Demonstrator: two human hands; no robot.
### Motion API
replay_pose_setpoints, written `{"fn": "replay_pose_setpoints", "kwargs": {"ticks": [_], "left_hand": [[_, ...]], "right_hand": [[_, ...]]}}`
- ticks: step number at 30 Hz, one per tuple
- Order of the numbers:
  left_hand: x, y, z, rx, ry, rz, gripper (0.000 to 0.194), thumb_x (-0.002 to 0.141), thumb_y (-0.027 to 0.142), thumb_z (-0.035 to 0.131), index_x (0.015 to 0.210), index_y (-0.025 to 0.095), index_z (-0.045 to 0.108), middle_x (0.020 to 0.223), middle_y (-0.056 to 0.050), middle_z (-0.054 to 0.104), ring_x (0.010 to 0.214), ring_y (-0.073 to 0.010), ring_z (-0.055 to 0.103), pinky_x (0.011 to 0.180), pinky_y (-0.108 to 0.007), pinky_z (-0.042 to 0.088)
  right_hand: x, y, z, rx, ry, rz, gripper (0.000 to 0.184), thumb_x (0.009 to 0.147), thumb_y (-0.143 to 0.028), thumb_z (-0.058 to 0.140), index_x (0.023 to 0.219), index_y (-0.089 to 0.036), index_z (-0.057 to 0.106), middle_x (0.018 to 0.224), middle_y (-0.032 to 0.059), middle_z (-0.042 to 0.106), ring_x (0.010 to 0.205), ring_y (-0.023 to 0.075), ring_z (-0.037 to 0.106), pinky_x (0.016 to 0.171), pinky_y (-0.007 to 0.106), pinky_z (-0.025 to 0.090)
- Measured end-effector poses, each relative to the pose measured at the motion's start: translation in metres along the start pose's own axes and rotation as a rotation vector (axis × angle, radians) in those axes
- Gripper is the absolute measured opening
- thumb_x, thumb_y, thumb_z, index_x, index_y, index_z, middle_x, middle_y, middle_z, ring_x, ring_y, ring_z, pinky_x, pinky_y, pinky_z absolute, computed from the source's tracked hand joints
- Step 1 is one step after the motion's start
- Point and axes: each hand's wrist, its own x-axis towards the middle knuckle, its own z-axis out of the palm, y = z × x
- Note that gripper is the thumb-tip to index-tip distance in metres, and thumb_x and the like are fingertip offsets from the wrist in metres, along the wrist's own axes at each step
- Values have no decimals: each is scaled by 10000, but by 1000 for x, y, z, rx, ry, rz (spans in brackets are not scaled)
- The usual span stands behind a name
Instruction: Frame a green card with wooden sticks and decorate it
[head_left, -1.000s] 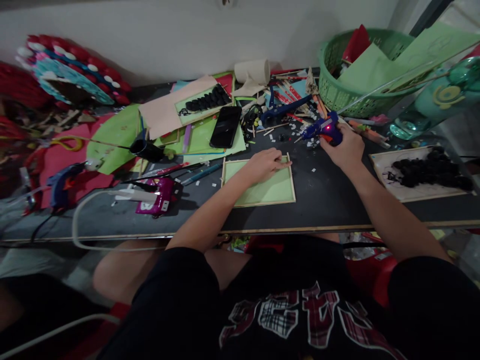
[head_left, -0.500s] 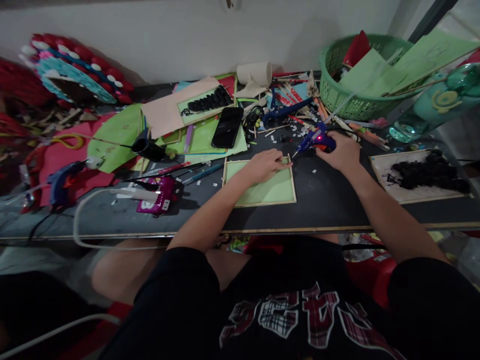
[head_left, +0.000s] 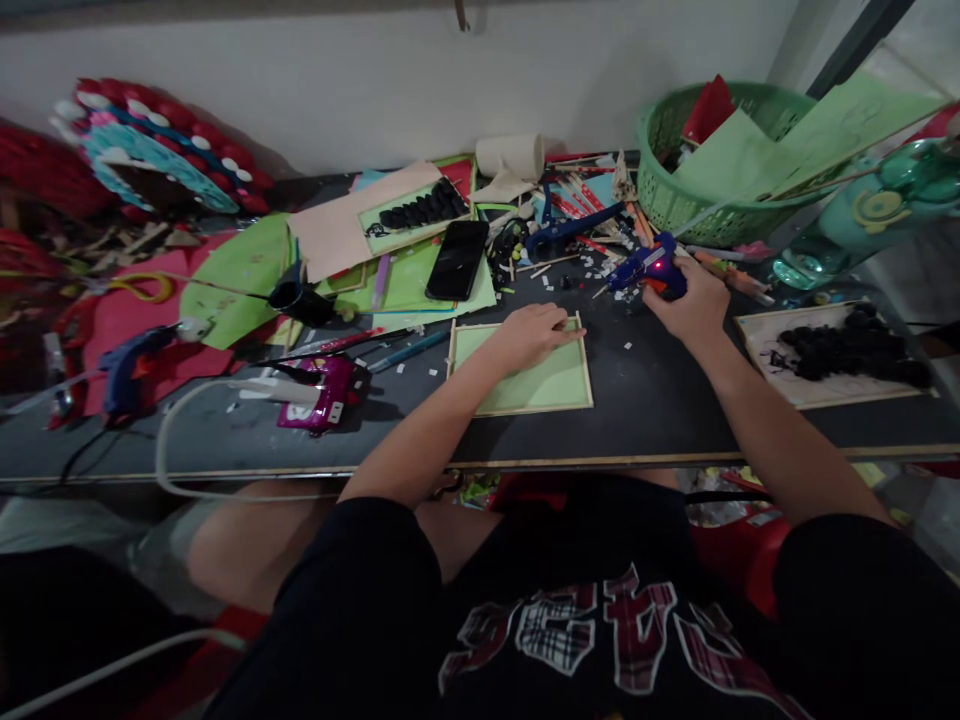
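Blue plastic glue gun (head_left: 646,266) withdrawn, clasped by right hand (head_left: 695,305).
Wood-edged green paper rectangle (head_left: 546,381) lies leftward, under left hand (head_left: 529,334), grip unclear.

Glue gun (head_left: 636,268) farther from panel (head_left: 541,383)

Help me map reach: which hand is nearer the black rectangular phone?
Left. The left hand is in front and right of the phone; the right hand is farther right.

2 glue guns (head_left: 651,268), 1 phone (head_left: 457,260)
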Motion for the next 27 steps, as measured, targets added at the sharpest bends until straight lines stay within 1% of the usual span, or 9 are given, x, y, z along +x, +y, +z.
{"fn": "replay_pose_setpoints", "kwargs": {"ticks": [4,9,12,14,17,19,21,24,27], "left_hand": [[-3,-7,3,-24,98,-22,343,1037,208,482,1310,286,675,1154,-81,706,988,-189,647,791,-308,453],[-7,-23,11,-63,167,-198,229,992,335,590,1049,227,784,1048,-80,739,964,-212,655,782,-330,473],[-5,-26,9,-78,121,-226,219,973,276,587,1004,217,795,1017,-77,745,954,-222,659,782,-334,482],[-3,-24,5,-76,81,-246,233,966,267,573,986,189,792,1002,-92,742,973,-248,661,796,-350,493],[-1,-20,-2,-102,55,-301,243,948,256,554,978,141,766,1001,-128,731,995,-283,661,811,-375,510],[0,-18,-4,-140,85,-325,235,934,237,537,975,131,743,1005,-137,729,992,-277,666,822,-367,519],[-1,-17,-4,-184,122,-349,239,943,242,510,1006,141,716,985,-124,738,937,-249,680,800,-336,521],[-3,-17,-7,-240,140,-413,238,976,279,484,1064,159,670,901,-92,752,807,-213,696,721,-293,506],[-6,-19,-12,-322,162,-414,207,979,287,513,1106,169,626,941,-87,763,847,-214,721,725,-287,506]], "right_hand": [[-4,-3,-2,1,14,-11,575,822,-438,555,1303,-126,593,1314,211,659,1252,360,617,1050,492,486],[5,-17,-20,30,41,-90,547,832,-433,589,1315,-188,517,1319,176,638,1232,341,612,1027,509,504],[29,-26,-47,12,113,-86,444,838,-422,625,1236,-244,538,1253,138,673,1158,329,633,1005,491,511],[52,-31,-66,-32,154,-38,423,849,-423,615,1214,-221,545,1221,136,682,1130,335,651,986,489,517],[86,-30,-83,-53,148,-38,363,868,-400,603,1192,-248,541,1235,127,686,1179,319,641,1049,490,495],[107,-23,-85,-79,148,9,363,888,-425,593,1217,-284,529,1245,108,695,1210,324,635,1096,534,463],[124,-10,-80,-102,147,83,424,861,-457,633,1221,-249,552,1232,116,700,1223,356,637,1099,577,451],[142,12,-67,-135,60,127,481,840,-575,657,1195,-252,628,1190,153,701,1221,417,631,1058,659,470],[148,23,-58,-191,-63,214,459,836,-464,714,1212,-204,669,1227,170,702,1252,397,617,1066,600,488]]}}
